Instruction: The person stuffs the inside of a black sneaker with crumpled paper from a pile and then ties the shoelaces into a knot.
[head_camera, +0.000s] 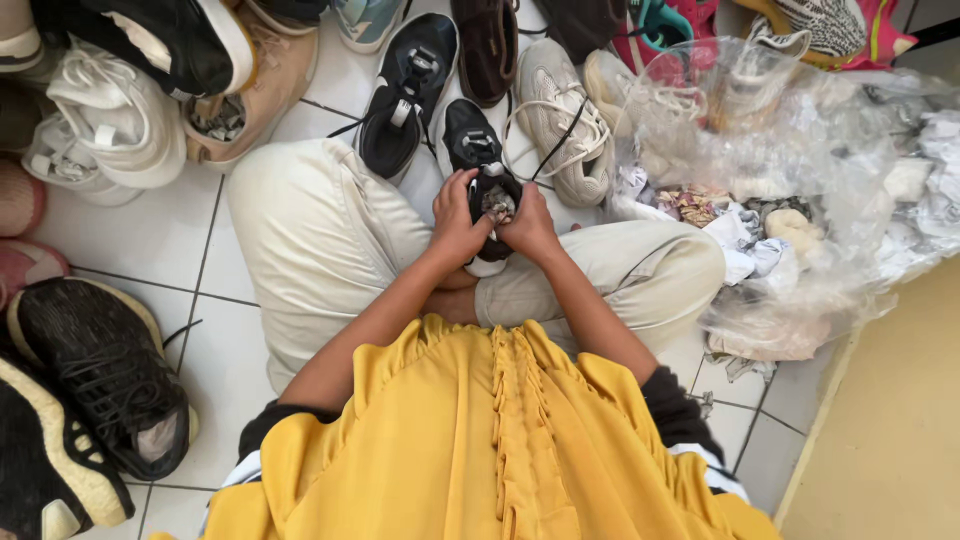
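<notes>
Mid-frame I had my left hand (458, 218) and right hand (527, 225) both clamped on the black sneaker (482, 165), crumpled paper wad (497, 203) partly seated in its opening; its mate (405, 95) upper-centre and the paper bag (790, 190) at right looked untouched.

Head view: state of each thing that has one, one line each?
Black sneaker: held over the lap, opening up, crumpled paper inside.
Left hand: fingers wrapped on the sneaker's left side.
Right hand: gripping the sneaker's right side.
Second black sneaker: flat on the tiles, upright, untouched.
Beige sneaker: on the floor, laces loose.
Clear plastic bag: open, slumped, full of crumpled paper.
</notes>
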